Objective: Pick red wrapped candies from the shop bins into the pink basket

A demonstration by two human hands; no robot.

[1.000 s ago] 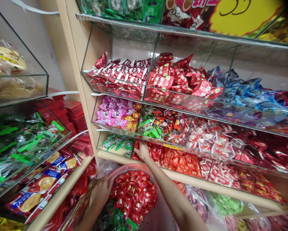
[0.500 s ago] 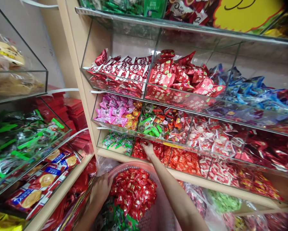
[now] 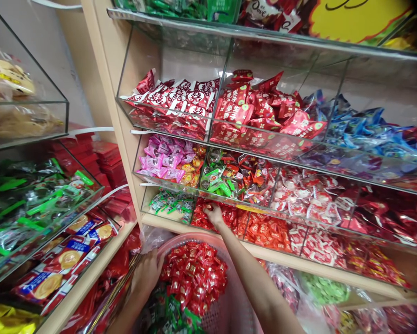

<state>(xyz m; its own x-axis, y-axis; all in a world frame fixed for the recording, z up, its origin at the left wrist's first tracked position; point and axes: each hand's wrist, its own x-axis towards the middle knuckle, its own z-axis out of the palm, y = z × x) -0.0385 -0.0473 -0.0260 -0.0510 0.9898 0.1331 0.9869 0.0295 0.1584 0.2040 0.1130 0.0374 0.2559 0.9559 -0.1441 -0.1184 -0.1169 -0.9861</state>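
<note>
My right hand [image 3: 213,215] reaches into a lower shelf compartment of red-wrapped candies [image 3: 231,218]. Its fingers are partly apart and rest among the wrappers; the fingertips are hard to make out. My left hand [image 3: 148,271] is closed over the left rim of a pink plastic basket [image 3: 239,283], beside some clear plastic film [image 3: 154,239]. Inside the basket lies a big heap of shiny red candies [image 3: 194,273], with green-and-dark wrapped sweets [image 3: 175,315] at its near left.
Glass-fronted shelf bins rise ahead, holding purple candies [image 3: 163,160], red packets [image 3: 236,104] and blue packets [image 3: 372,132]. A wooden shelf edge [image 3: 274,257] runs between basket and bins. Biscuit packs [image 3: 65,260] fill a bin at left. Bagged green sweets [image 3: 325,290] lie low right.
Almost nothing differs. My right hand stays in the red candy compartment, and my left hand keeps to the basket rim; the view shifts very slightly.
</note>
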